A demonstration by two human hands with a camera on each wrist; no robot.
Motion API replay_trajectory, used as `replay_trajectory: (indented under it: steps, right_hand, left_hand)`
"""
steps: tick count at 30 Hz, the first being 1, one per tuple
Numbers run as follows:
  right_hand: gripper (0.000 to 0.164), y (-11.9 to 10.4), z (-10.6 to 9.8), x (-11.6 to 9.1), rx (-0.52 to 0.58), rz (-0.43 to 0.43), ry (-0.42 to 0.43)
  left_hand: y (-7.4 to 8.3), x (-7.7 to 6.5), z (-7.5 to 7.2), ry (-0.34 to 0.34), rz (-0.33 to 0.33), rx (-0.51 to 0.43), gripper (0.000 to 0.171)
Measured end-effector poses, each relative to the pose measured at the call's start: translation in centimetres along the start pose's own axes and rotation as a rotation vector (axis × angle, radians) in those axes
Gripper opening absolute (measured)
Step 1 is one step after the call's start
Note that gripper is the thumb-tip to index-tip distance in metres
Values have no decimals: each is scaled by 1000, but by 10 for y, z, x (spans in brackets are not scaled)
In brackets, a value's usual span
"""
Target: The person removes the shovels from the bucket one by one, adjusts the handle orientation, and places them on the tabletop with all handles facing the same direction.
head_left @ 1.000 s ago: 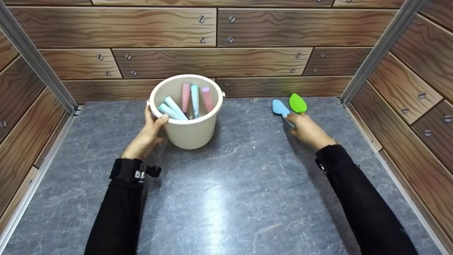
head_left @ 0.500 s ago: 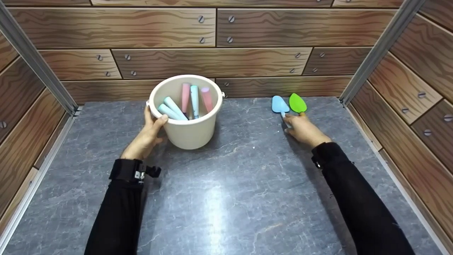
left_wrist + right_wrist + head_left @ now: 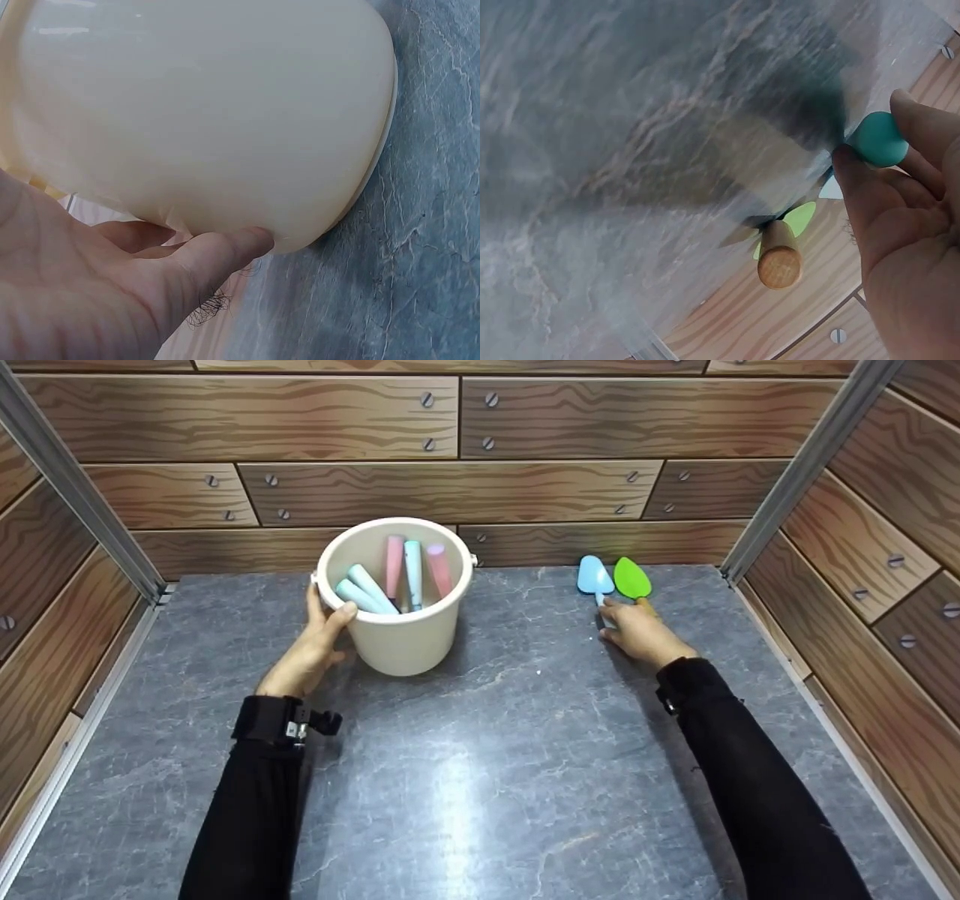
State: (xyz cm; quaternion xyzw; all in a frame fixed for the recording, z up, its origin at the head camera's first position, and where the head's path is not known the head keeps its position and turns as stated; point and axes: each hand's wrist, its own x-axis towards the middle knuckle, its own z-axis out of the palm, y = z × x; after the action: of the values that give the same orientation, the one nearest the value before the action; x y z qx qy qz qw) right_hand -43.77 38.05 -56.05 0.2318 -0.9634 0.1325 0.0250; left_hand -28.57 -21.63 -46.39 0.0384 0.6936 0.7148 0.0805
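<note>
A cream bucket [image 3: 405,641] stands at the left of the back wall, with several pink and light blue handles [image 3: 414,574] showing inside. My left hand [image 3: 304,652] grips its left side, thumb at the rim; in the left wrist view the fingers [image 3: 225,251] press against the outer wall. At the right, a small blue shovel [image 3: 595,576] lies with its blade toward the wall. My right hand [image 3: 637,631] pinches its handle, whose teal end [image 3: 883,140] shows between thumb and fingers. Close beside it is a green shovel [image 3: 632,577] with a wooden handle [image 3: 780,259].
Wood-patterned panels [image 3: 450,491] close off the back and both sides, with metal corner posts [image 3: 810,465]. The grey marbled surface [image 3: 480,750] spreads between the arms and toward the front.
My right hand has shifted slightly left, and the blue shovel has swung from slanted to nearly straight beside the green one. The left hand and the bucket have stayed put.
</note>
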Motion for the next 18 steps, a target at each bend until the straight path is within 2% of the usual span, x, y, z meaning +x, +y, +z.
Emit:
replay_trajectory:
  steps: [4,7,11,14,18]
  right_hand:
    - [55,13,6,5,-35,-27,-20]
    - [54,-20,-18,-7,-24,-12,-26]
    - [59,-84,-63,-25,26,62,-64]
    - [62,-107,-79,-29,57,109,-98]
    - [64,-125,-91,-29,89,122,-106]
  left_hand:
    - [0,0,0,-5,10,2,118]
    - [0,0,0,-11,11,1,119]
    - [0,1,0,-13,5,-6,120]
    - [0,0,0,-11,5,-2,119]
    - [0,1,0,-3,-1,2,119]
